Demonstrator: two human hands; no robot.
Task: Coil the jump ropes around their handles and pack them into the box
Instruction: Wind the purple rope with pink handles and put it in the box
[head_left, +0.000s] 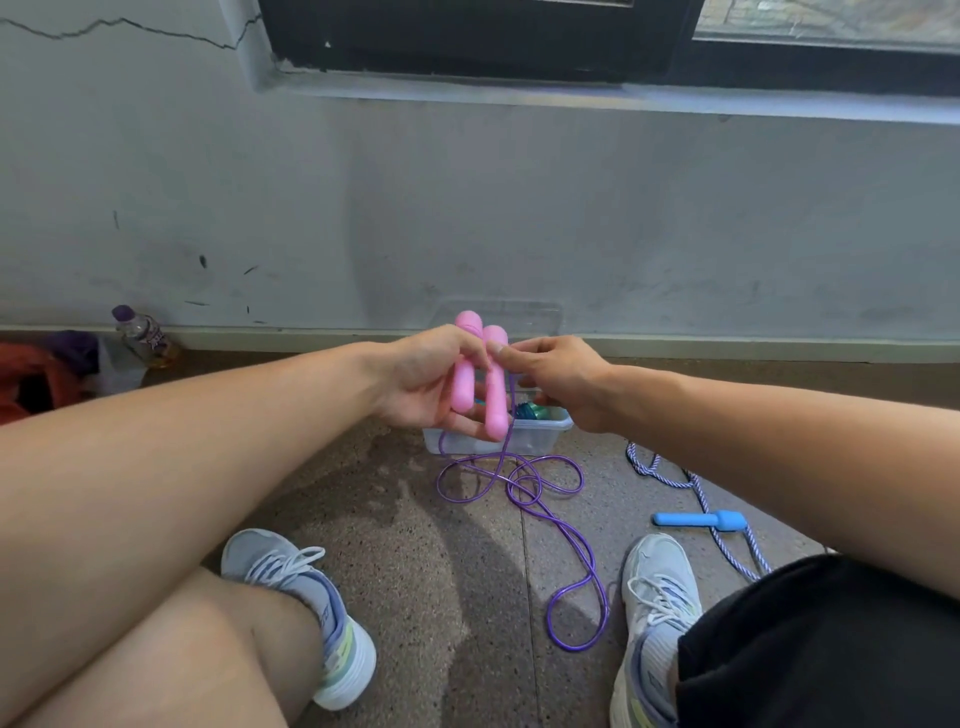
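Note:
My left hand (423, 379) grips two pink handles (480, 384) side by side, upright, above the clear plastic box (540, 434). My right hand (558, 376) pinches the purple rope at the top of the right handle. The purple rope (524, 486) hangs from the handles and lies in loose loops on the floor between my shoes. Inside the box a blue-green item (530, 411) shows, partly hidden by my hands. A second rope, blue-and-white braided (696, 491), lies on the floor at the right with its blue handle (698, 519).
The box's clear lid (501, 314) leans against the wall behind it. A plastic bottle (140, 335) and an orange bag (31, 379) sit at the far left by the wall. My shoes (306, 597) flank the purple rope.

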